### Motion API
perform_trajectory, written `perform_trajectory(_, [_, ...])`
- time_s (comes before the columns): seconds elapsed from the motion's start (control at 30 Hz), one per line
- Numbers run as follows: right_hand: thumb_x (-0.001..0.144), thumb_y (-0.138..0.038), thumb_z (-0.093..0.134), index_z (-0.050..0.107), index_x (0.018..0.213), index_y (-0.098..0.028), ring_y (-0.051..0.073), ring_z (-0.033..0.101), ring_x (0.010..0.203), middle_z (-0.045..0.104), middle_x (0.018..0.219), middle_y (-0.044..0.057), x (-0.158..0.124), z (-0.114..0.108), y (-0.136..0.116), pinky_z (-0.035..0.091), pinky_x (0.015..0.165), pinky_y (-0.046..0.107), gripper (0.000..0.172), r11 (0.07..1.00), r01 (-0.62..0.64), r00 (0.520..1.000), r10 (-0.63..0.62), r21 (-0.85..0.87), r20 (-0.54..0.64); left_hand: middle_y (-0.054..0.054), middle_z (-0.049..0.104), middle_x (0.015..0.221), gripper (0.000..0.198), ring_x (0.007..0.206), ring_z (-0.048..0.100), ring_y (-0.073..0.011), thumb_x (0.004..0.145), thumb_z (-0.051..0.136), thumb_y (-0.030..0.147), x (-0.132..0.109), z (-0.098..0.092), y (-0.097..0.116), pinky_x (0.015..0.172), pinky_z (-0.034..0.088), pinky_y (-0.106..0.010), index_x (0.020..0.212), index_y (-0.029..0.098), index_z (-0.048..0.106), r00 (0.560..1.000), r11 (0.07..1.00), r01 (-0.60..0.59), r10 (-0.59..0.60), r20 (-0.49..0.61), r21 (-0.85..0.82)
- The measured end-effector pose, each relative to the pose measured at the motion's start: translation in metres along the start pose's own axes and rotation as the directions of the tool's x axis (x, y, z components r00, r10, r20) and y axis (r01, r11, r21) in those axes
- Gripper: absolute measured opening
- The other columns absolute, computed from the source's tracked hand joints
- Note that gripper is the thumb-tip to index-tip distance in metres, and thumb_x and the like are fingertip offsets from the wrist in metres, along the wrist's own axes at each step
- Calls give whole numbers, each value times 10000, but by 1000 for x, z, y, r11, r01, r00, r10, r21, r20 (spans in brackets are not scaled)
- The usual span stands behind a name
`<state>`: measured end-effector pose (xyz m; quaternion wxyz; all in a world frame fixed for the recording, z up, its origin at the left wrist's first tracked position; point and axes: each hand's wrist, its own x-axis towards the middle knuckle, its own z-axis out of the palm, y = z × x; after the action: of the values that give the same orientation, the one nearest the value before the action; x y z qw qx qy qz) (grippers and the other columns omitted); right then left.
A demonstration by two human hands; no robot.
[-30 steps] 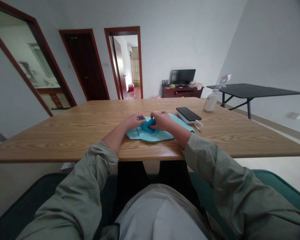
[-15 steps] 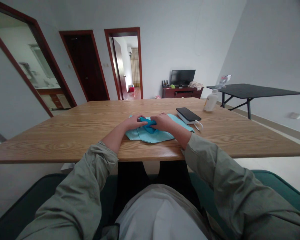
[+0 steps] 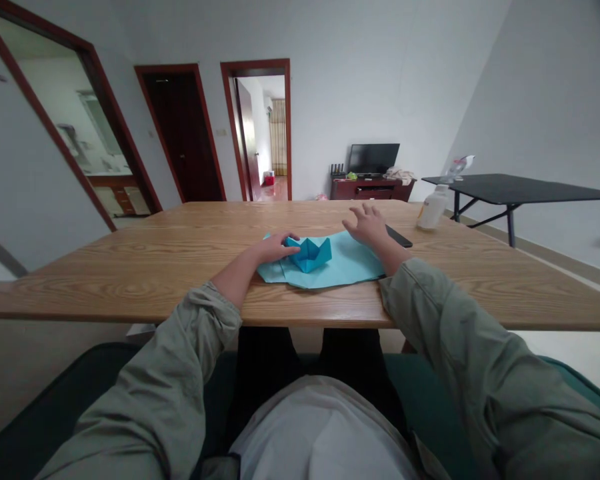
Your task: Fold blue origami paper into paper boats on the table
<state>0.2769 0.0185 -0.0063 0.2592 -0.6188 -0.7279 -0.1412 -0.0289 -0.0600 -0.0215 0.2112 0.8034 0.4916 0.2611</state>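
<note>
A folded blue origami paper boat [image 3: 309,256] rests on a light blue sheet [image 3: 356,261] near the table's front edge. My left hand [image 3: 276,248] has its thumb and fingers closed on the boat's left end. Above the right part of the sheet, my right hand [image 3: 368,225] is raised with its fingers spread, holding nothing. Behind that hand lies a black phone [image 3: 399,237], partly hidden by my wrist.
The wooden table [image 3: 180,260] spreads wide around the sheet. A white spray bottle [image 3: 433,210] stands on its right side. Farther back are a black folding table [image 3: 520,189] and a television [image 3: 374,159] on a low cabinet [image 3: 375,189].
My right hand has let go of the blue paper and moved right and up, its fingers opening. The boat's pointed folds now show. My left hand stays at its left end.
</note>
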Motion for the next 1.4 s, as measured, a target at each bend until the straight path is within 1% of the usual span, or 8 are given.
perform_trajectory(0.17, [887,-620,450,496,1427,-242,407,447,1304,457,1478,176,-2,16,11,316,1059,573,660,999,12,960,3,-53,279,-47,660,957,616,750,615,-154,752,675,525,3,2,-4,730,507,-299,1258,185,580,998,995,-5,11,56,-104])
perform_trajectory(0.33, [922,-582,402,545,1390,-219,363,473,1316,523,1443,151,-5,19,-11,317,1085,530,610,991,135,929,-134,21,345,-51,660,1012,637,866,613,-175,675,753,506,-1,-6,1,795,493,-297,1215,198,614,989,996,-46,56,137,-76])
perform_trajectory(0.63, [933,-474,454,561,1375,-253,263,556,1250,580,1400,85,-21,31,-44,418,1024,332,506,918,321,773,-396,233,496,-2,657,780,494,744,588,-163,630,758,549,1,-8,-3,672,449,-260,965,190,701,996,1000,19,-22,90,24])
perform_trajectory(0.83, [949,-556,298,414,1479,-328,375,384,1387,386,1551,94,-32,32,-52,259,1113,637,588,952,275,779,-304,137,548,-23,702,760,409,731,633,-172,634,770,489,1,-17,-9,667,464,-268,893,177,718,996,999,12,-9,91,-43])
perform_trajectory(0.97, [925,-682,208,336,1509,-385,454,224,1443,264,1610,81,-37,33,-59,70,1046,801,668,970,209,777,-241,122,582,-47,702,740,386,699,645,-171,662,761,457,2,-25,-13,636,474,-269,894,156,699,995,986,-8,-8,-96,-166])
perform_trajectory(1.07, [880,-764,197,296,1521,-411,503,136,1450,209,1631,69,-37,33,-59,9,1021,819,738,996,72,803,-88,51,590,-53,697,753,373,674,638,-164,717,720,449,5,-30,-18,607,464,-258,935,151,674,944,981,-31,-34,-330,-190])
perform_trajectory(1.23, [875,-686,352,344,1516,-299,473,333,1380,305,1579,145,-30,32,-46,269,1058,685,749,997,-83,869,74,-5,490,-58,706,876,292,718,641,-161,778,658,365,13,-36,-38,669,474,-261,980,154,666,805,996,52,-81,-588,-66])
perform_trajectory(1.4, [874,-544,436,444,1445,-207,396,508,1246,474,1441,185,-25,31,-32,433,986,538,663,997,-74,933,61,22,354,-64,704,992,238,859,639,-185,786,633,324,15,-42,-66,794,475,-280,959,169,683,747,973,224,-135,-651,56])
